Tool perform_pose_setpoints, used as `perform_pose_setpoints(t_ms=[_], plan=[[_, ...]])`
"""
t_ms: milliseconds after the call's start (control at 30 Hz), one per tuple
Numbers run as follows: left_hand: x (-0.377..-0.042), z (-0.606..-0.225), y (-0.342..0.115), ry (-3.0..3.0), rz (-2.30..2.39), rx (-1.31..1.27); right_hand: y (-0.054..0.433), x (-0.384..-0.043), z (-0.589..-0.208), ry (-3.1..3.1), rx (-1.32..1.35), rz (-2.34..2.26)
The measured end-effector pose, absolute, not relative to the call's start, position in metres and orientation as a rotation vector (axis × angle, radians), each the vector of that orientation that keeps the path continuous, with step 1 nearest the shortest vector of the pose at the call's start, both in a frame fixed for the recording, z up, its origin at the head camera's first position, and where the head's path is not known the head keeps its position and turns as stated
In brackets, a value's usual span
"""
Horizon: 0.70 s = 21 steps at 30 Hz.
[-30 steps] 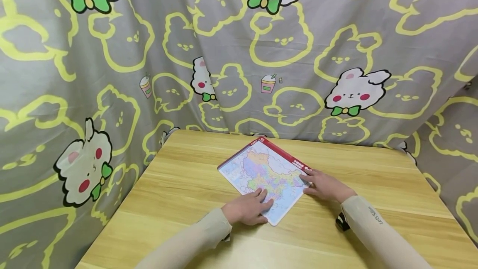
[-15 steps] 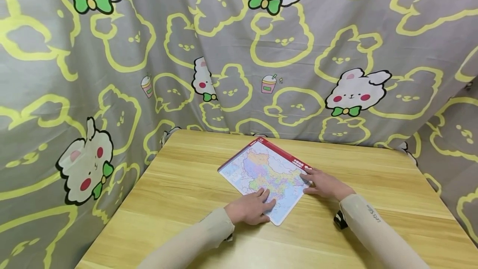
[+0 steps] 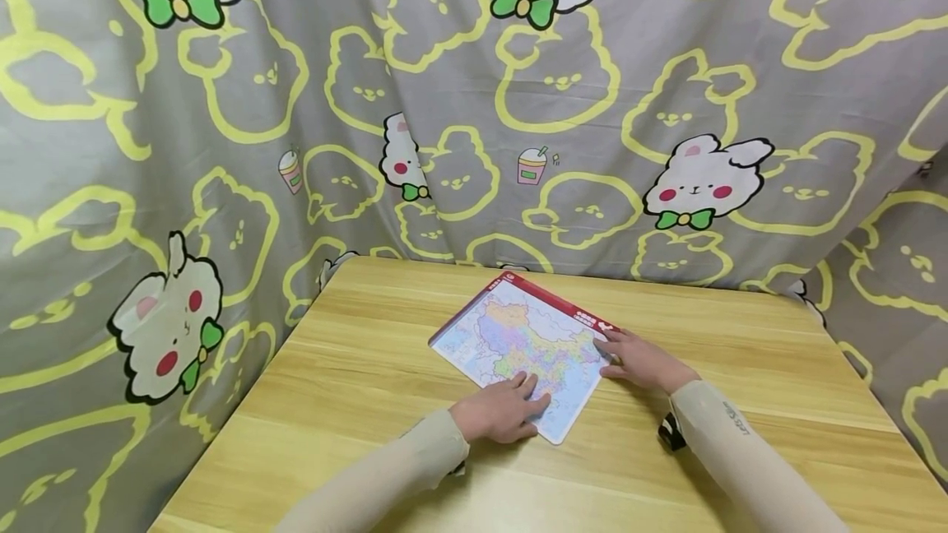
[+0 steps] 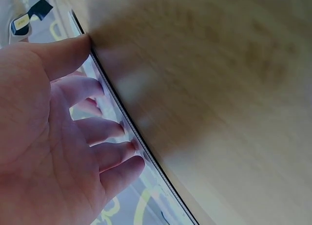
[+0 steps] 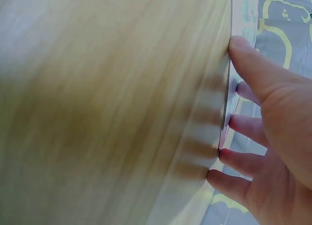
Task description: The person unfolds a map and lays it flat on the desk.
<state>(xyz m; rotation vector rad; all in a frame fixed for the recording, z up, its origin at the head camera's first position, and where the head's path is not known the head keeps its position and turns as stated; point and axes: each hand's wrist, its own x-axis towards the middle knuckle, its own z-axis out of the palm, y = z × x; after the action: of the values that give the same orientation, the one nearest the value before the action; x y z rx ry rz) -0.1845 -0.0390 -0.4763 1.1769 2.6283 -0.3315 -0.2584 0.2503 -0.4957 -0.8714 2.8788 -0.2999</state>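
Left hand (image 3: pixel 504 410): fingers spread, gripping nothing, resting over the near side of the China map board (image 3: pixel 511 334). Map board: cornerwise on the wood-grain table (image 3: pixel 326 385), between the hands. Right hand (image 3: pixel 643 360): fingers loosely extended, touching the board's right side. Handling note, as judged: steadying or sliding the board calls for light, matched pressure from both sides, thumbs along the rim. Left wrist view: dark, thin board edge, thumb against it. Head view alone: red title band (image 3: pixel 551 300) and whole map face. Right wrist view: thumb at the rim, fingertips lined along it.
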Motion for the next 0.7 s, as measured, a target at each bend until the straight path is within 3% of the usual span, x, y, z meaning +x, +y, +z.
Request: perform_pose_setpoints(t_ms=[700], plan=[[-0.188, -0.479, -0.027, 2.623, -0.348, 1.194, 0.25, -0.267, -0.494, 2.889, -0.834, -0.257]])
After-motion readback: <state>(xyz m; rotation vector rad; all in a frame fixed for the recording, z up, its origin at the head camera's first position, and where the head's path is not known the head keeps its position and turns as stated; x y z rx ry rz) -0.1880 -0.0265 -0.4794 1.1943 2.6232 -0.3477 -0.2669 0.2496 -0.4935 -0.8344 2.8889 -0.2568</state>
